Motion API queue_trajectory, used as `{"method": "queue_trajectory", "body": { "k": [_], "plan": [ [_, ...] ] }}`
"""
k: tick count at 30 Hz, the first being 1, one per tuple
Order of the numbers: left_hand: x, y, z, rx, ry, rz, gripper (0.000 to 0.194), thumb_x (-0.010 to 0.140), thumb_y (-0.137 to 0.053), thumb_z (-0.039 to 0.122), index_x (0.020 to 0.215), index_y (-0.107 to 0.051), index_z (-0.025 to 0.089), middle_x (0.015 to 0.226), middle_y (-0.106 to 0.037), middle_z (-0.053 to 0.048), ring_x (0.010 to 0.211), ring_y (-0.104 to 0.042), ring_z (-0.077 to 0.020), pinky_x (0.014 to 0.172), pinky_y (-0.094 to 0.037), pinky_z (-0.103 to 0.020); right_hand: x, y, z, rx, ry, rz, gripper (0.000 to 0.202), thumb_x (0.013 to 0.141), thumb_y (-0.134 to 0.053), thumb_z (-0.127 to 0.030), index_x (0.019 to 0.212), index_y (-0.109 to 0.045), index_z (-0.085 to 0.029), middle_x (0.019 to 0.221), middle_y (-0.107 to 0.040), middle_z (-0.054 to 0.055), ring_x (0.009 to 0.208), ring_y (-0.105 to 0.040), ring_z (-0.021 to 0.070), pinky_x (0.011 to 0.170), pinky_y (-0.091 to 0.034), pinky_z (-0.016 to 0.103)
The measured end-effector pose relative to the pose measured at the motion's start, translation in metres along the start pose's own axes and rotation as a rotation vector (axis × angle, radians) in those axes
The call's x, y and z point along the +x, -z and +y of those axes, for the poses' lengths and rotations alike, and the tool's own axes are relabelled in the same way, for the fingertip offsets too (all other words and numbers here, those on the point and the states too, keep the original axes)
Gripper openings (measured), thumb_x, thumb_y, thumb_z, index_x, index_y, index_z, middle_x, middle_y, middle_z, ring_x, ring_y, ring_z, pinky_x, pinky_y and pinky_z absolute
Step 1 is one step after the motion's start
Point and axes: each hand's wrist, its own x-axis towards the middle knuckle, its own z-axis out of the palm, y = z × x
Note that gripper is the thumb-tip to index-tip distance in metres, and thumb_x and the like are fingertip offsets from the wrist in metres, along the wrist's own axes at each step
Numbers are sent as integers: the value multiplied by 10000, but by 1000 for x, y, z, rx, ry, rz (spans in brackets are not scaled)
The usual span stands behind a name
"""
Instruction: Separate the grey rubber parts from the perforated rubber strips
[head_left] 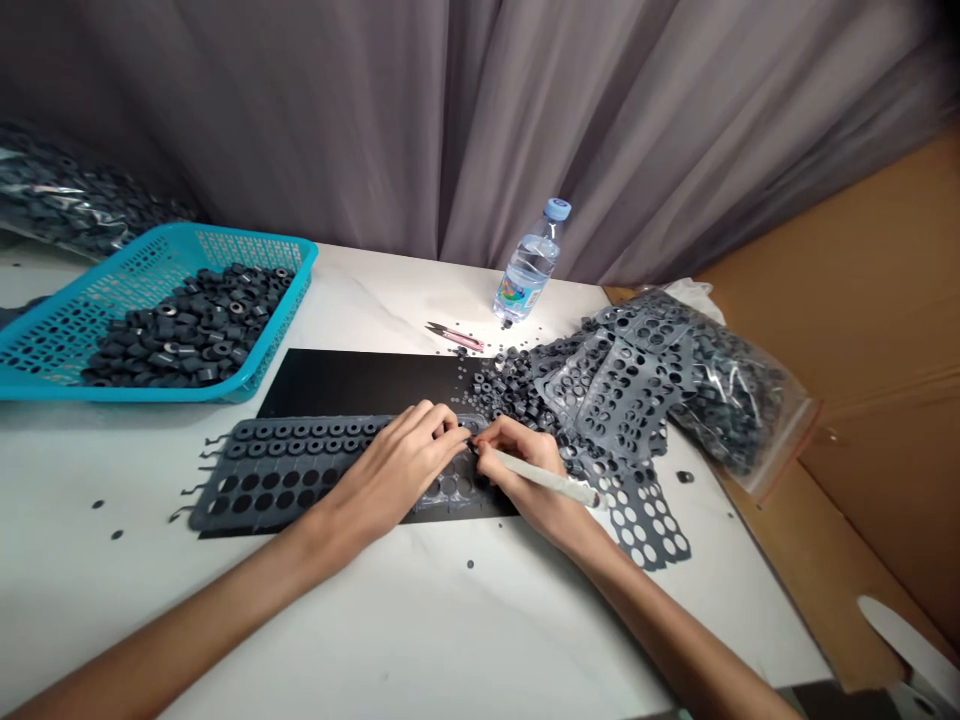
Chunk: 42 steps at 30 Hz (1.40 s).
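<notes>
A dark grey perforated rubber sheet (274,480) lies on a black mat. Two rows of thick ring-shaped pieces (300,446) stand in its upper part, with round holes below. My left hand (397,465) rests over the sheet, fingers bent and thumb and forefinger pinched near its right part. What they pinch is hidden. My right hand (529,470) is closed around a white pen-like tool (551,480), its tip end hidden by the fingers close to my left thumb. Beside my right hand lies a pile of loose dark rings (517,385).
A blue basket (259,370) of dark rings stands at left, a filled plastic bag (75,200) behind it. Pink-handled snips (457,337) and a water bottle (531,265) are at the back. Punched sheets (622,385) and another bag (739,400) lie right, near a cardboard wall (862,330).
</notes>
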Motion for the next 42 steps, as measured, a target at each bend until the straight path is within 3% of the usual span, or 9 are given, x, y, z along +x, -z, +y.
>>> {"method": "queue_trajectory", "body": {
  "k": [3,6,8,13,19,27,38,40,42],
  "plan": [
    [4,7,4,-219,44,145,267,1096,-474,210,1099,-741,229,1098,-682,-87,1008,-635,-253,960,-507,-409,-2,-2,-4,-72,39,32,163,980,-599,-282,832,-597,-212,681,-523,-51,603,-434,119,584,-325,258],
    [9,25,0,-607,324,484,151,1053,-623,334,1078,-733,233,1090,-699,-61,1001,-659,-219,972,-526,-366,-2,-4,-2,-97,36,40,153,969,-597,-265,826,-602,-211,684,-548,-48,602,-453,118,586,-331,256],
    [9,37,-10,-890,499,601,163,995,-720,378,1059,-739,229,1086,-710,-47,991,-666,-192,989,-532,-334,-1,-3,1,-60,-4,30,128,962,-596,-246,841,-625,-212,712,-597,-37,633,-508,127,593,-356,250],
    [-6,45,-27,-1315,676,411,196,951,-785,338,1102,-774,214,1224,-727,-65,1190,-650,-190,1142,-476,-311,1,1,8,220,-105,49,77,959,-620,-263,918,-658,-211,752,-688,-5,599,-569,136,552,-423,244],
    [-12,37,-5,-1432,779,136,282,969,-772,355,1222,-772,231,1207,-767,-75,1229,-674,-221,1147,-500,-333,2,2,10,218,-96,185,208,988,-663,-406,936,-665,-204,689,-671,2,557,-546,138,513,-402,245],
    [-14,38,15,-1585,807,-10,317,998,-747,387,1254,-790,206,1223,-794,-109,1213,-722,-245,1131,-544,-348,2,2,12,154,-87,163,218,1009,-641,-419,944,-662,-212,737,-672,6,615,-566,152,558,-427,262],
    [-14,37,21,-1563,820,-33,361,987,-743,456,1228,-798,193,1224,-797,-126,1232,-721,-264,1126,-553,-364,2,2,13,157,-89,157,200,1000,-638,-398,937,-667,-210,742,-674,4,617,-563,152,567,-424,265],
    [-13,46,16,-1439,782,49,393,980,-741,479,1254,-785,201,1221,-797,-121,1201,-732,-277,1097,-572,-394,2,1,13,147,-96,151,202,999,-634,-400,939,-667,-210,742,-676,7,617,-565,154,567,-425,266],
    [-17,69,-2,-1147,705,295,419,972,-741,485,1303,-757,229,1240,-788,-96,1178,-732,-286,1071,-582,-428,1,0,14,131,-114,145,203,999,-626,-403,948,-670,-211,738,-674,8,620,-570,158,563,-420,266]
  ]
}}
